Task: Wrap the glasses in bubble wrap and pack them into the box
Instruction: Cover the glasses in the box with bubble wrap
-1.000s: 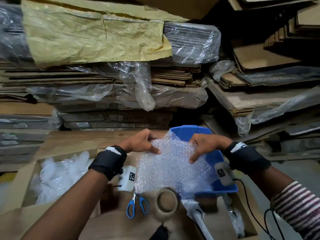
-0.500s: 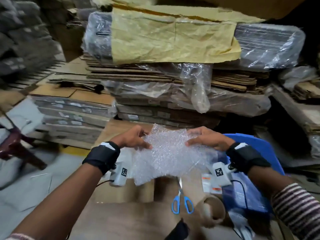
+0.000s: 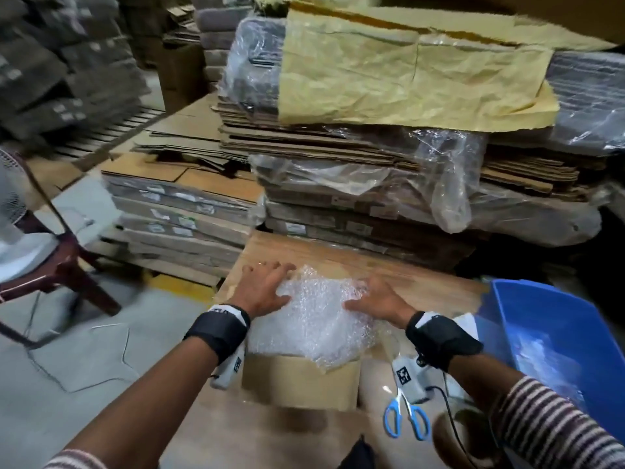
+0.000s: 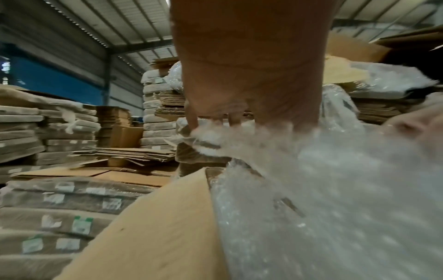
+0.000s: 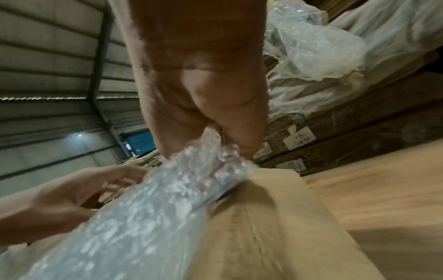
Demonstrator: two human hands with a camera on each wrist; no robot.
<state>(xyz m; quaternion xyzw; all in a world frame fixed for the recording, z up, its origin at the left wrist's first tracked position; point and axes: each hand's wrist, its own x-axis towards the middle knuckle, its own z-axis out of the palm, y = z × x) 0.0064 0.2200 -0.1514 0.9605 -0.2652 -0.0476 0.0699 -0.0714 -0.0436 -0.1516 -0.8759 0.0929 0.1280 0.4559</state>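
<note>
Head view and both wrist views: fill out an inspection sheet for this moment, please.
Surface: brown cardboard, worn at its right edge.
Job's things: bubble wrap spread over the open cardboard box; whether a glass is inside cannot be told.
Clutter: blue-handled scissors and tape roll on the near right; blue bin on the right.
Grippers: left hand flat on the wrap's left edge; right hand rests on its right edge.
Cables: black cable trailing from the right wrist camera.
Surroundings: stacked flat cartons, plastic-wrapped bundles, a chair at left.
</note>
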